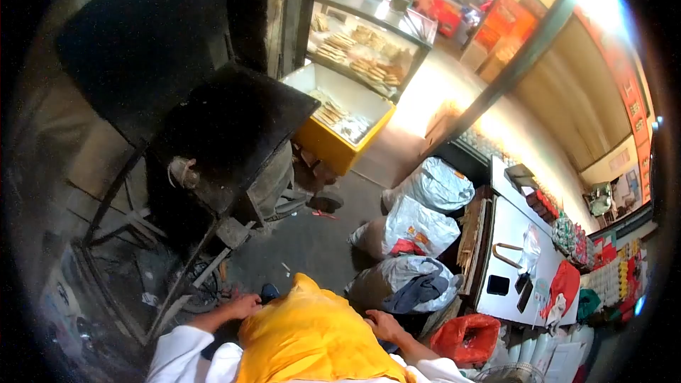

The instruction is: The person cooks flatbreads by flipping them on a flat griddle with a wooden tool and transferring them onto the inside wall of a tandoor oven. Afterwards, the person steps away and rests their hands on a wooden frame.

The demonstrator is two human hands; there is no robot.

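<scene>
Yellow, wrinkled, cloth-like covering [319, 337], either an apron or a soft bag, can't tell from here; it bulges at the person's front, bottom centre, between both hands. Looks light and floppy, soft, not fragile; may be a little slick, given the sheen. Probably best gripped at the side edges, material bunched in the fingers, since the smooth middle gives little to pinch. Left hand [245, 306]: at its left edge, fingers bent; can't tell whether they grasp the fabric or just rest there. Right hand [384, 325]: by the opposite edge, fingers loosely curled, fingertips close to the yellow; contact or grip can't be confirmed. Further out: red plastic bag [461, 340] with an open mouth beside the right forearm; three stuffed silvery-white plastic sacks [422, 225] in a row on the grey floor, ahead and right; white-topped table [521, 241] past them. Left side: dark flat-topped stand [227, 117] on metal legs. Beyond, a yellow-sided, white-lined box [333, 145] containing pale flat pieces.
</scene>
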